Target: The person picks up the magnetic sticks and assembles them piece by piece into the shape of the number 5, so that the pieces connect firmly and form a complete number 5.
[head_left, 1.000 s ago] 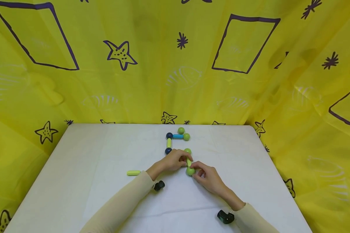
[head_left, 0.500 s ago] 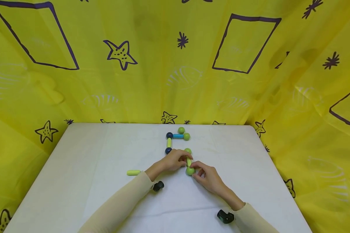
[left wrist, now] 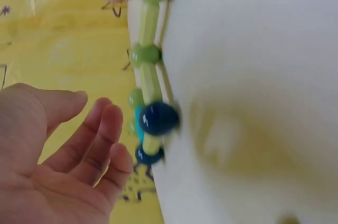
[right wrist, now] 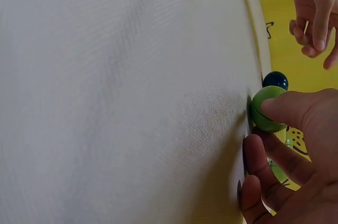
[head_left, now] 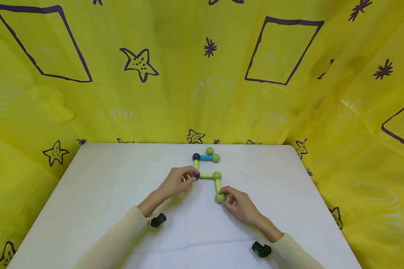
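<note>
A zigzag chain of magnetic balls and sticks lies on the white table. My right hand [head_left: 241,205] pinches the green ball [head_left: 220,198] at its near end, thumb on the ball in the right wrist view. From there a yellow-green stick [head_left: 217,185] runs to a middle green ball [head_left: 217,175], and another yellow-green stick [head_left: 207,175] leads left to a dark blue ball [left wrist: 158,119]. Beside that blue ball my left hand [head_left: 177,182] hovers with relaxed fingers and nothing in them; the left wrist view shows a gap between fingertips and ball.
Farther back, a dark blue ball [head_left: 196,157] joins a blue stick [head_left: 206,158] ending in a green ball [head_left: 216,158]. Another green ball [head_left: 210,151] sits just behind it. A yellow curtain [head_left: 175,101] borders the table [head_left: 272,172] at the back and sides.
My left hand has let go of the near yellow-green stick and moved left to the blue ball. Its arm now covers the loose stick's spot. My right hand stays on the green ball.
</note>
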`<state>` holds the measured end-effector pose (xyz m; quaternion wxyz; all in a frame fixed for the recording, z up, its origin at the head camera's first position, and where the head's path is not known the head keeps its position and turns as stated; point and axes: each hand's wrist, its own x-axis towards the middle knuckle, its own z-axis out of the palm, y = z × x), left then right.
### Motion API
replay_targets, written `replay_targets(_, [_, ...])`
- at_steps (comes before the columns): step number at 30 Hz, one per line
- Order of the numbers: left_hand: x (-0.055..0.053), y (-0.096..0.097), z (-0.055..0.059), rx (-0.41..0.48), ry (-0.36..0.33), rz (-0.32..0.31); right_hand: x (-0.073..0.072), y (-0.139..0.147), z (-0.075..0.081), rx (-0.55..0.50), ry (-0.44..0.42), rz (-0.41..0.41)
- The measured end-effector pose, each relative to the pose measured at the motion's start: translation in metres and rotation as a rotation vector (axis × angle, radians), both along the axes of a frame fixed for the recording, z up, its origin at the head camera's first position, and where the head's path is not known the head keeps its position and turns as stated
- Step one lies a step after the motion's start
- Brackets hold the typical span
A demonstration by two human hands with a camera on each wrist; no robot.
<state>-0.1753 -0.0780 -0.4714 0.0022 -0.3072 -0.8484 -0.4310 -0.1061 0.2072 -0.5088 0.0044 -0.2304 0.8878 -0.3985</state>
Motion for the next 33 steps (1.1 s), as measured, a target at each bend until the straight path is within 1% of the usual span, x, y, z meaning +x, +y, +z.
replay_targets(4, [0.006, -0.022, -0.001, -0.002, 0.025, 0.087, 0.0, 0.002, 0.0, 0.015, -0.009, 0.004])
replay_targets(7, [0.01, -0.038, -0.004, -0.007, 0.056, 0.131, -0.001, 0.002, 0.001, 0.023, -0.02, 0.006])
replay_targets(10, [0.014, -0.051, -0.008, -0.008, 0.08, 0.157, -0.002, 0.002, 0.001, 0.023, -0.027, 0.006])
replay_targets(15, [0.02, -0.071, -0.013, -0.017, 0.107, 0.171, -0.002, 0.002, 0.001, 0.022, -0.024, -0.005])
replay_targets(18, [0.025, -0.082, -0.016, -0.029, 0.106, 0.186, -0.001, 0.002, 0.0, 0.019, -0.019, -0.01])
replay_targets(21, [0.031, -0.094, -0.018, -0.05, 0.078, 0.21, -0.002, 0.0, 0.0, 0.009, -0.013, -0.008])
replay_targets(23, [0.036, -0.1, -0.019, -0.073, 0.048, 0.221, -0.002, 0.0, 0.0, 0.006, -0.011, -0.009])
replay_targets(27, [0.044, -0.11, -0.021, -0.128, 0.013, 0.21, -0.002, 0.0, 0.0, 0.008, -0.004, -0.016])
replay_targets(30, [0.047, -0.116, -0.023, -0.145, 0.014, 0.172, -0.002, 0.001, 0.0, 0.009, 0.0, -0.017])
replay_targets(33, [0.05, -0.12, -0.024, -0.143, 0.011, 0.137, -0.002, 0.0, 0.001, 0.001, -0.001, -0.01])
